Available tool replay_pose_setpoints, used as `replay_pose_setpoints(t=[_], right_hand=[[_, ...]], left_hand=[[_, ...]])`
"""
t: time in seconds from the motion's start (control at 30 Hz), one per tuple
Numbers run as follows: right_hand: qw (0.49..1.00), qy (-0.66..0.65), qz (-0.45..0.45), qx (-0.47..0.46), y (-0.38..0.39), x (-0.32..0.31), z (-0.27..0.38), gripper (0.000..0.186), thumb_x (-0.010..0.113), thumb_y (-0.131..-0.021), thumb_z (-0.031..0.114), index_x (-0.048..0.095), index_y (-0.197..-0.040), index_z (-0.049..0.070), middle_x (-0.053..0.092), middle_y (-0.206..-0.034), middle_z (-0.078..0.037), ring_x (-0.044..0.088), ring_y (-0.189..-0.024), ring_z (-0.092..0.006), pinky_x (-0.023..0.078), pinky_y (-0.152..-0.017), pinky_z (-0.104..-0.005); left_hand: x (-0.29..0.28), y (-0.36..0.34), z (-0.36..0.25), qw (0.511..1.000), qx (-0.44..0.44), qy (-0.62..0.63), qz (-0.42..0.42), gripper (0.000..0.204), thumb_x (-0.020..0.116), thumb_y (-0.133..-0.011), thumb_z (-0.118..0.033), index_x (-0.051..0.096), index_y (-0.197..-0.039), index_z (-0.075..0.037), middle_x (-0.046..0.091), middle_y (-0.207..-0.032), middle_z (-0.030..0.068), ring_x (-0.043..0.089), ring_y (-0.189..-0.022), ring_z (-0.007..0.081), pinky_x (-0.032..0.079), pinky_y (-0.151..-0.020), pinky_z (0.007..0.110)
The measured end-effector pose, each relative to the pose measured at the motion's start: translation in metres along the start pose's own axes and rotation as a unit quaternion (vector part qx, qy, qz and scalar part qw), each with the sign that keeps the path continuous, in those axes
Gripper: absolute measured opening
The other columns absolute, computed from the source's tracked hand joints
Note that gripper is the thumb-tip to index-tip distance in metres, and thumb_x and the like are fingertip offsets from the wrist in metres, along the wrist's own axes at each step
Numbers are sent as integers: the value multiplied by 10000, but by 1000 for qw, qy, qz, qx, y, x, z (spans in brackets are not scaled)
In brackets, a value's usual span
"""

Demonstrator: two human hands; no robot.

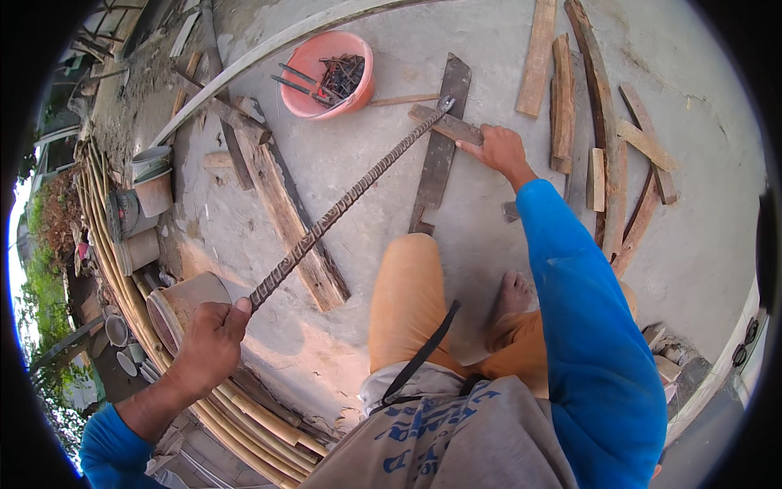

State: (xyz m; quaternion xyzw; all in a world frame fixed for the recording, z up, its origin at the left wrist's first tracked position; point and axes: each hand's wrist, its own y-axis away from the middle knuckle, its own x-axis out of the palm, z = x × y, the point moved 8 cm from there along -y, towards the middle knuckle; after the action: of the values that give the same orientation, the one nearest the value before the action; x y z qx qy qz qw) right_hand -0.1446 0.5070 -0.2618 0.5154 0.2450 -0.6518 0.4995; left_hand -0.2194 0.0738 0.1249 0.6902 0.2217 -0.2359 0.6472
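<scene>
My left hand (208, 346) is wrapped round the near end of a long ribbed steel bar (326, 222), thumb lying along it. The bar slants away up to the right, and its pale, shaped far tip meets a short wooden block (446, 124). My right hand (501, 153) grips the right end of this block. Beneath the block is a dark plank (438, 167), lying lengthwise in front of my knee. Whether the tip is hooked on a nail is too small to tell.
A pink basin (359, 99) holds dark metal scraps and a long-handled tool (301, 86). A thick beam (285, 216) lies left of the bar. Loose boards (562, 106) lie at right. Buckets (153, 191) and bamboo poles (114, 253) line the left; my bare foot (513, 295) is near the middle.
</scene>
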Motion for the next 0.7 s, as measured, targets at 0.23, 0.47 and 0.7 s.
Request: replay_pose_setpoints(t=[0.23, 0.47, 0.7], right_hand=[[997, -2, 70, 23, -6, 12, -6, 790, 607, -886, 771, 733, -953, -6, 728, -843, -204, 725, -822, -382, 568, -719, -483], [995, 23, 96, 26, -20, 16, 4, 788, 600, -888, 778, 734, -958, 5, 727, -830, -208, 728, -815, -368, 567, -721, -479], [995, 50, 86, 22, -22, 19, 2, 808, 596, -872, 805, 711, -914, 7, 706, -710, -195, 713, -675, -372, 569, -637, -474]], left_hand=[[15, 10, -20, 996, 42, 45, 69, 512, 555, -1090, -277, 528, -678, 25, 473, -522, 163, 453, -459, 267, 375, -494, 424], [4, -1, -12, 999, 41, -20, 24, 491, 595, -1064, -296, 558, -703, 35, 534, -528, 247, 570, -477, 450, 405, -473, 507], [21, 3, -4, 997, 8, -19, 69, 468, 640, -1038, -331, 524, -714, -14, 536, -513, 209, 580, -486, 458, 418, -475, 532]])
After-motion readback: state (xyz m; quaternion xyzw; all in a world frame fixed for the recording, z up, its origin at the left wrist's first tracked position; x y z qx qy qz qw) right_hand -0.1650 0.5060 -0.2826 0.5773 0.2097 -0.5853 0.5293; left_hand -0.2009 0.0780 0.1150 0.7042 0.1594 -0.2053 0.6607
